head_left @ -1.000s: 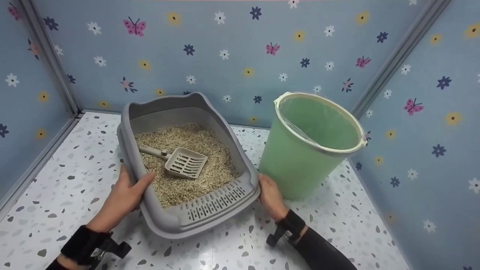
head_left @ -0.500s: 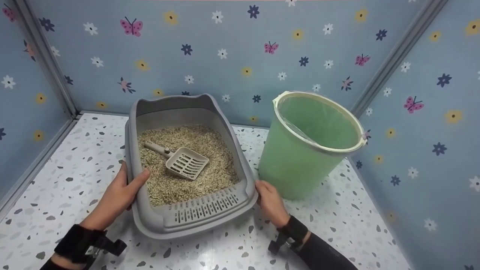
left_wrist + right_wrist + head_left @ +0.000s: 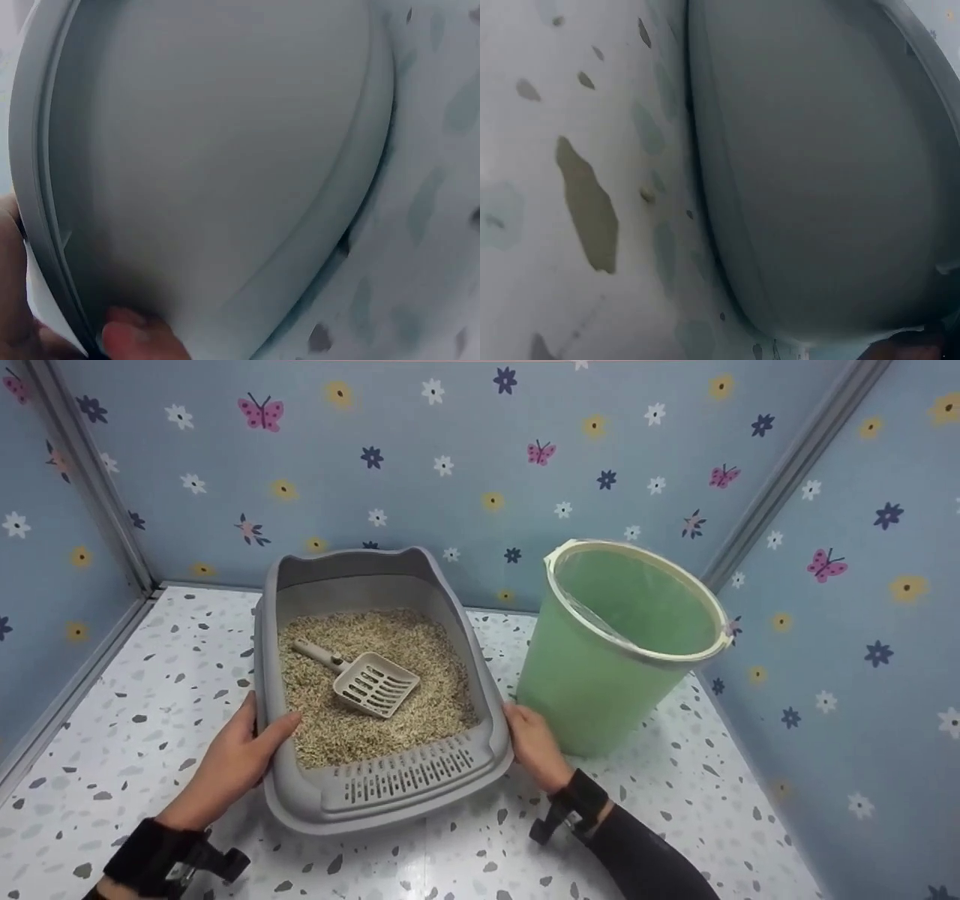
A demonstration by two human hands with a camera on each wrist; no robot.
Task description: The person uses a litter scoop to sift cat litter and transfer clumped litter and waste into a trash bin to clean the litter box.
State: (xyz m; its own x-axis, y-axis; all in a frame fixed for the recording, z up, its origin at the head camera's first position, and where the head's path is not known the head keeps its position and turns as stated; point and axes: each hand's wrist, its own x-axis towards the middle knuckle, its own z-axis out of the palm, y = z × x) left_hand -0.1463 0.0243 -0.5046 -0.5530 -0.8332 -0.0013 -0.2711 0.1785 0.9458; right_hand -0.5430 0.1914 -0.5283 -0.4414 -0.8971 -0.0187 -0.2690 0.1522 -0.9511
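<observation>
A grey litter box (image 3: 457, 607) holds tan granular litter (image 3: 360, 746). On the litter lies a beige slotted scoop (image 3: 375, 684), its handle toward the back left. My left hand (image 3: 229, 761) grips the box's left rim, thumb over the top and fingers under the lip. My right hand (image 3: 536, 746) holds the rim at the front right corner; most of its fingers are hidden under the edge. In the left wrist view, fingertips (image 3: 139, 334) reach below the rim against the outer wall. The right wrist view shows the box's side wall (image 3: 825, 172) and a sliver of finger.
A pale green bin (image 3: 592, 690) with a cream rim and a clear liner stands close to the right of the box. Blue panels (image 3: 465, 420) with flowers and butterflies enclose the back and sides. The white speckled surface (image 3: 135, 720) extends around the box.
The litter box has turned slightly clockwise, its back end shifting right and its front left corner shifting left. Both hands have kept hold and moved with it. The scoop rode along.
</observation>
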